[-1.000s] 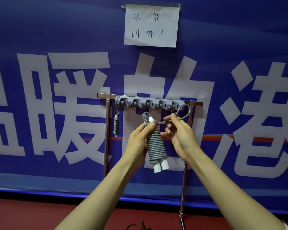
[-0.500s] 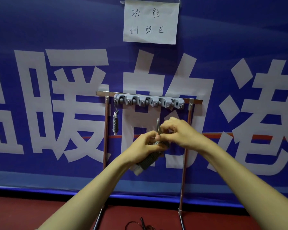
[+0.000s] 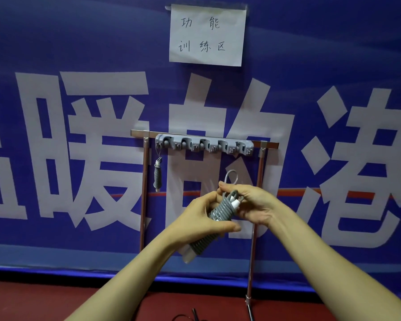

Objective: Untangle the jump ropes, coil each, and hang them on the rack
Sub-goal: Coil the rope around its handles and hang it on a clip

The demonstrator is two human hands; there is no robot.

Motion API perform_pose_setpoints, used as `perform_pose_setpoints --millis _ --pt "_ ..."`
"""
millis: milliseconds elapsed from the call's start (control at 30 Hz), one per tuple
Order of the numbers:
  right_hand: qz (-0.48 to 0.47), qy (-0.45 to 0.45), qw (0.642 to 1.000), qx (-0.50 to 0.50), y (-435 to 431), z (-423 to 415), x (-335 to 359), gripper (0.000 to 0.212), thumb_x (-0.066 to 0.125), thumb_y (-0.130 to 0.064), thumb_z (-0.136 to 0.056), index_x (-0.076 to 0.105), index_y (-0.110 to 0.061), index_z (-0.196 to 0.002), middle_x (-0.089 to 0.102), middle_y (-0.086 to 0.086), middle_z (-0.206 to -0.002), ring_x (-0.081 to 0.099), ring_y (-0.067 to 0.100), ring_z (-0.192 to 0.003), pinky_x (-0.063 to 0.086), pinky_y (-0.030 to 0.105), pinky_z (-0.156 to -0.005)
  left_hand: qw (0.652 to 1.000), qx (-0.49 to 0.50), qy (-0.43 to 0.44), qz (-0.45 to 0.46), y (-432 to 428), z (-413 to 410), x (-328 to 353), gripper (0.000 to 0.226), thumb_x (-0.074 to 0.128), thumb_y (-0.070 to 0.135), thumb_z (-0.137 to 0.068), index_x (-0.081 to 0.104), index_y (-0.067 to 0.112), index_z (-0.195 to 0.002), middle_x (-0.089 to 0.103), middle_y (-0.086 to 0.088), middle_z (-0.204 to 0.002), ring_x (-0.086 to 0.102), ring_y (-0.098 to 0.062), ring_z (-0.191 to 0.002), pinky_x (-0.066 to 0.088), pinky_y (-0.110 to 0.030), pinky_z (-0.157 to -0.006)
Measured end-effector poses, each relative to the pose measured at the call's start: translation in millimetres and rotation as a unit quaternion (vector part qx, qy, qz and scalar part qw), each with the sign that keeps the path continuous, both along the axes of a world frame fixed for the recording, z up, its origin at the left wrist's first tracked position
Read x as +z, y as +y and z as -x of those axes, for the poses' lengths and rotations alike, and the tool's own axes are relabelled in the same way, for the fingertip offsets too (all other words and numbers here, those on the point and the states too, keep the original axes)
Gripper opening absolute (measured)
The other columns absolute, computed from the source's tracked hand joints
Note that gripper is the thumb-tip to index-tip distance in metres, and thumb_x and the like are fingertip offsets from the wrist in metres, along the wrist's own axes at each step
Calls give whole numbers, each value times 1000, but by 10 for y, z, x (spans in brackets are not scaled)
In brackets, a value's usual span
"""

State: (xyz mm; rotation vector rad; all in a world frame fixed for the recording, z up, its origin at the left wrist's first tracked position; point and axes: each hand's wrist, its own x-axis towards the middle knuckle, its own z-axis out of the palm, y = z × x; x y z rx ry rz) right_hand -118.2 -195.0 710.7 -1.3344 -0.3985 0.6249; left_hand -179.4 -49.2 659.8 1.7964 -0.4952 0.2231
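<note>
A coiled grey jump rope [image 3: 221,209] is held in both hands in front of the rack [image 3: 204,144], below its grey hook strip and apart from it. The bundle is tilted, its lower end down to the left and its upper end up to the right, and white handle ends [image 3: 187,257] are seen at both ends. The left hand [image 3: 202,220] is wrapped round the middle of the bundle, with the fingers curled behind it and the thumb laid across the front. The right hand [image 3: 256,205] is closed on the upper end, where the cord is pinched by the fingertips at the base of a small loop [image 3: 231,176]. This loop is seen standing free above the hands, below the hooks.

A second jump rope [image 3: 157,176], also coiled, is hung upright from the leftmost hook of the rack, just beside the left post. The hook strip is carried on a metal frame [image 3: 144,193] set against a blue banner [image 3: 56,54] printed with large pale characters. A paper sign [image 3: 207,34] with handwritten characters is fixed to the banner above the rack. A red floor [image 3: 56,302] is seen below, and a dark cord [image 3: 190,317] is partly shown on it at the bottom edge
</note>
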Motion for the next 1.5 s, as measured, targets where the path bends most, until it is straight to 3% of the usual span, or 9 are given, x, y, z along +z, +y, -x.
perform_pose_setpoints --millis 167,300,467,600,700,800,967,1300,1500 --pt "-79 16 993 -85 31 37 31 14 69 -15 -82 69 -5 -73 67 4 -68 65 11 -63 55 24 -68 999 21 -40 2 1 -28 46 33 75 10 -78 55 13 -104 63 -3 -81 60 -15 -64 54 -31 -63" --pt "-131 39 983 -121 75 66 14 12 71 -16 -74 68 -6 -80 67 4 -67 59 12 -68 46 24 -71 999 13 -44 17 8 -58 28 54 80 31 -66 50 16 -108 60 -3 -78 55 -16 -63 52 -31 -61" --pt "-179 60 973 -132 123 118 -31 13 62 -16 -89 66 -6 -81 64 2 -58 53 9 -59 49 25 -74 989 -50 -6 140 29 -78 36 59 77 21 -65 33 17 -102 60 -15 -76 52 -20 -54 48 -29 -49" --pt "-165 17 972 -169 149 168 -4 19 59 -18 -93 66 -7 -79 54 -3 -53 46 2 -38 34 16 -38 982 -64 -15 178 -9 -96 60 47 73 17 -73 38 10 -103 58 -27 -84 53 -22 -54 47 -31 -52" --pt "-218 15 957 -190 107 189 47 15 58 -12 -93 66 -3 -84 62 5 -71 53 3 -45 44 13 -43 992 4 -58 113 28 -102 117 38 70 21 -84 50 1 -110 59 -24 -89 61 -28 -67 56 -40 -62" --pt "-266 21 945 -188 79 222 85 11 56 -6 -94 63 2 -90 64 9 -75 60 6 -49 51 15 -49 992 68 -85 62 58 -96 130 23 58 23 -95 60 16 -117 59 -18 -103 66 -25 -81 58 -40 -75" --pt "-266 -2 943 -200 136 279 59 12 54 -5 -96 61 -2 -87 64 3 -64 64 8 -55 53 16 -53 989 75 -75 102 -14 -67 86 56 53 32 -91 36 35 -144 62 3 -100 62 -20 -77 56 -37 -72" --pt "-253 -104 940 -203 131 327 17 15 54 -7 -96 62 -7 -83 70 2 -70 67 9 -67 55 20 -62 972 58 -44 223 -193 81 210 22 53 20 -96 64 21 -116 70 10 -80 66 -11 -70 54 -22 -58" --pt "-115 -264 931 -225 -6 372 -95 11 55 -12 -96 64 -7 -92 58 1 -61 60 15 -61 54 29 -65 963 75 -23 260 -155 105 298 17 58 23 -94 67 12 -103 67 -4 -77 64 -19 -61 55 -30 -59"
